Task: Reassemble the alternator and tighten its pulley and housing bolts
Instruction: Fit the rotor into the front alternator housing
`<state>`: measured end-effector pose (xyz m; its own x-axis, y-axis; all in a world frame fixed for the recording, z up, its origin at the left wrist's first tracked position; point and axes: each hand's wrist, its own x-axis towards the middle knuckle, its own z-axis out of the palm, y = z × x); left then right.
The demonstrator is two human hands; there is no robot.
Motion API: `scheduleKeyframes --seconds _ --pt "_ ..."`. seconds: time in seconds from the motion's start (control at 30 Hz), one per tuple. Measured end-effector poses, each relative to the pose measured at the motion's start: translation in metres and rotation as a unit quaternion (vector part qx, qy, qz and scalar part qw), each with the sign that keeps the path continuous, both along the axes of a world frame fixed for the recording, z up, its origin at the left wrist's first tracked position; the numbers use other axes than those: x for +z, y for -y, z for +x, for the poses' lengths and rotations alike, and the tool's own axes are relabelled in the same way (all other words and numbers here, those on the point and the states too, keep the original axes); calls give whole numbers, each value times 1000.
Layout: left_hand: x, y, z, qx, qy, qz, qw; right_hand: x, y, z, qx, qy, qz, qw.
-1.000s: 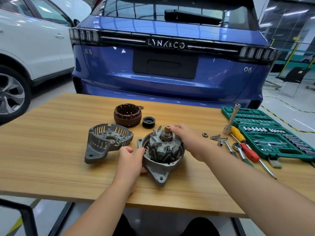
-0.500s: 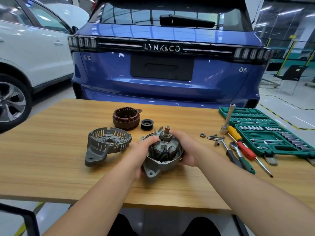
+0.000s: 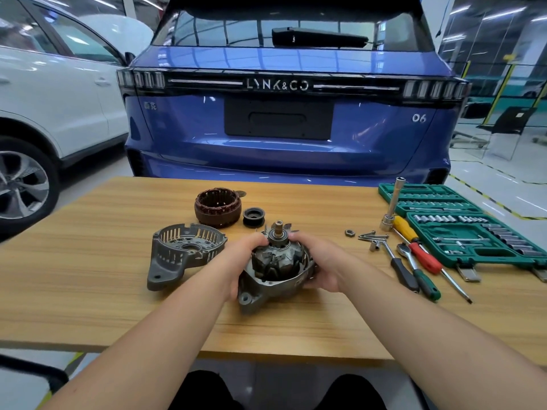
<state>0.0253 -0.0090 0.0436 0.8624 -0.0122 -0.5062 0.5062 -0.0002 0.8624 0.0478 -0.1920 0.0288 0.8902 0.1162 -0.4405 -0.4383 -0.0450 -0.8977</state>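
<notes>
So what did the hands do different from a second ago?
A second ago the left hand only touched the housing's near side and the right hand reached for the rotor's shaft. Now both hands grip the housing from either side, with the rotor inside, and it sits tilted toward the camera. The other housing half, stator, pulley and tools stayed put.

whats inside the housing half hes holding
The rotor sits inside the housing half, shaft end pointing up. The left hand and right hand cover its sides; its lower end is hidden.
</notes>
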Motion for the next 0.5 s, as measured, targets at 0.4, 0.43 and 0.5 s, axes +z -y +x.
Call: scheduleKeyframes --seconds 0.4,0.43,0.5 --pt "3 -1 3 -3 -17 -16 1000 7 -2 1 -3 -16 15 1000" --pt "2 -1 3 -5 -19 -16 1000 7 -1 1 -5 -20 15 1000" --pt "1 -2 2 -11 -25 -19 999 9 1 1 -7 -27 9 1000"
